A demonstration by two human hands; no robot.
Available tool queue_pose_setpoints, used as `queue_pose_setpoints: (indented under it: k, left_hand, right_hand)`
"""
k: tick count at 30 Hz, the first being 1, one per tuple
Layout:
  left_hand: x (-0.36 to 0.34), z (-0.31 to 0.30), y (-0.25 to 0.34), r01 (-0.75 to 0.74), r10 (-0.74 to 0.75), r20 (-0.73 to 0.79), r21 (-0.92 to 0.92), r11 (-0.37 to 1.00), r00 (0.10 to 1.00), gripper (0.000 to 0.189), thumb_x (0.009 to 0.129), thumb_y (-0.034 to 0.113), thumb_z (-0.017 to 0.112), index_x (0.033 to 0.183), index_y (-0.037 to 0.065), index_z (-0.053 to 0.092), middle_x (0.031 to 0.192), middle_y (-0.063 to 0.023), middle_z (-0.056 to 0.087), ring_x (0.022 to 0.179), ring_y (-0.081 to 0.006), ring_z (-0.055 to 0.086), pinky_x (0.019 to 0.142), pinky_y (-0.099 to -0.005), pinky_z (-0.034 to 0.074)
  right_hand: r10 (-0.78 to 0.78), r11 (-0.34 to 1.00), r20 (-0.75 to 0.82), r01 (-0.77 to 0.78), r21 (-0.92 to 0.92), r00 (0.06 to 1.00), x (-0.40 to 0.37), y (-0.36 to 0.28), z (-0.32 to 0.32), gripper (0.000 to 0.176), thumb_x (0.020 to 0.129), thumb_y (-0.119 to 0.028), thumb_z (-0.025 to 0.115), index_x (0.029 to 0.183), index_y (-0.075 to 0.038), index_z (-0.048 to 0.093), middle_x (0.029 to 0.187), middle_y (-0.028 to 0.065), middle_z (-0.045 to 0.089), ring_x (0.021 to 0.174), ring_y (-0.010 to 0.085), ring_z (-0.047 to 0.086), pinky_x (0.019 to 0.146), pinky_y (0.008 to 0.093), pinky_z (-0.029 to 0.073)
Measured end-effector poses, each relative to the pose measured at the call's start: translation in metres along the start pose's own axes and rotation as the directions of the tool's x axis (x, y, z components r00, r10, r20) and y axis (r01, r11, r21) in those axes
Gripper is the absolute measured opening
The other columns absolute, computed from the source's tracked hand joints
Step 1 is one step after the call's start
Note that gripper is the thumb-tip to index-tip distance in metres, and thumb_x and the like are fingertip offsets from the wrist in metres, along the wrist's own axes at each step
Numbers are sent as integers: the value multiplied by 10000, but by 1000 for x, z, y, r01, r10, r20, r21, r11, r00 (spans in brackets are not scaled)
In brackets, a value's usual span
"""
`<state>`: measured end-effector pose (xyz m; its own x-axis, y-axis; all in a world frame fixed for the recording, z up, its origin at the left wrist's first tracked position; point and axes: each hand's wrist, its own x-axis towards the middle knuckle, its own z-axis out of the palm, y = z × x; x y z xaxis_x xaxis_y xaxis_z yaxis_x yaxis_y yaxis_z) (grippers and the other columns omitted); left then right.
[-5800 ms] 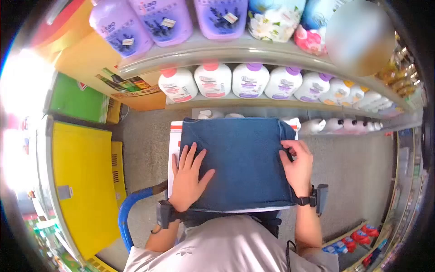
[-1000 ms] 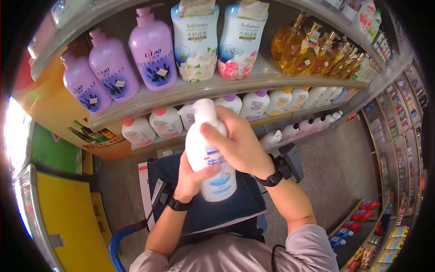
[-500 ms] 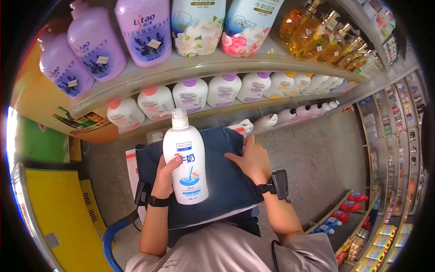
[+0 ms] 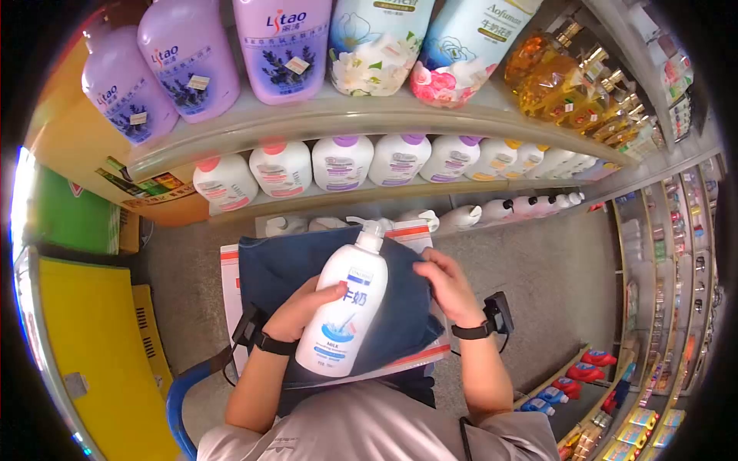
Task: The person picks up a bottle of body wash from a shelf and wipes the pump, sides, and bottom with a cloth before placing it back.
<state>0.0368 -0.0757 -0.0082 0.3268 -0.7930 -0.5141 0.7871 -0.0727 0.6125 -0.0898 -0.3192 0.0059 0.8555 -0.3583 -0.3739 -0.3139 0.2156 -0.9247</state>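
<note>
My left hand point(image 4: 301, 311) grips a white pump bottle point(image 4: 344, 311) with a blue milk label, tilted with its pump toward the shelves. The bottle hangs over a dark blue cloth point(image 4: 284, 265) that covers a white and red carton point(image 4: 228, 288) in front of me. At the cloth's right edge my right hand point(image 4: 444, 286) pinches the fabric and lifts it a little. Both wrists wear black bands with small devices.
Store shelves curve ahead: purple bottles point(image 4: 280, 46) and floral refill bags point(image 4: 374, 38) on top, white bottles point(image 4: 343, 162) below, amber bottles point(image 4: 565, 84) at the right. A yellow crate point(image 4: 100, 346) and a blue cart handle point(image 4: 178, 399) stand to my left. Grey floor lies to the right.
The bottle has tilted from upright to leaning right and sunk lower in my left hand. My right hand has shifted along the cloth's right edge and taken hold of it.
</note>
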Motion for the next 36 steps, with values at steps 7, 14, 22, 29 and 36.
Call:
queue_pose_setpoints:
  k: [7, 14, 22, 29, 36]
  left_hand:
    - [-24, 7, 20, -351, 350, 43, 197, 915, 936, 843, 694, 106, 862, 1418, 3, 442, 1265, -89, 612, 1154, -177, 584, 995, -356, 470]
    - [-15, 13, 20, -615, 624, 111, 369, 697, 774, 772, 634, 176, 906, 1301, 30, 548, 1211, -64, 629, 1123, -152, 591, 969, -344, 473]
    - [-17, 8, 11, -684, 668, 228, 457, 569, 708, 725, 645, 186, 904, 1264, 31, 560, 1164, -89, 664, 1079, -169, 631, 952, -350, 488]
    - [-10, 9, 3, -721, 666, 307, 444, 532, 680, 741, 651, 191, 898, 1283, 31, 548, 1218, -107, 655, 1130, -197, 625, 982, -369, 480]
    - [-9, 6, 14, -765, 712, 531, 644, 13, 459, 510, 737, 286, 806, 1175, 96, 626, 1200, -134, 625, 1115, -339, 609, 903, -437, 478]
  right_hand:
    - [-107, 783, -96, 144, 605, 990, -28, -56, -12, 472, 912, -229, 569, 1290, 52, 556, 1232, 152, 648, 1092, 229, 630, 968, 353, 480]
    - [-459, 652, -55, 379, 657, 887, -79, -110, 6, 730, 794, -290, 671, 1330, 166, 478, 1292, 300, 588, 1205, 393, 584, 1052, 484, 436]
    - [-436, 615, -358, 564, 550, 825, -103, -117, 39, 626, 677, -237, 726, 1195, 85, 586, 1203, 259, 643, 1143, 396, 610, 1017, 534, 461]
    - [-572, 717, -201, 603, 350, 796, -86, -127, 59, 400, 700, -224, 767, 1012, -20, 621, 1006, 149, 669, 1043, 335, 572, 886, 479, 453]
    - [-479, 169, 769, 904, -393, 424, -37, -154, 111, 240, 811, -114, 646, 1048, -74, 651, 1118, 80, 666, 1066, 284, 603, 955, 507, 420]
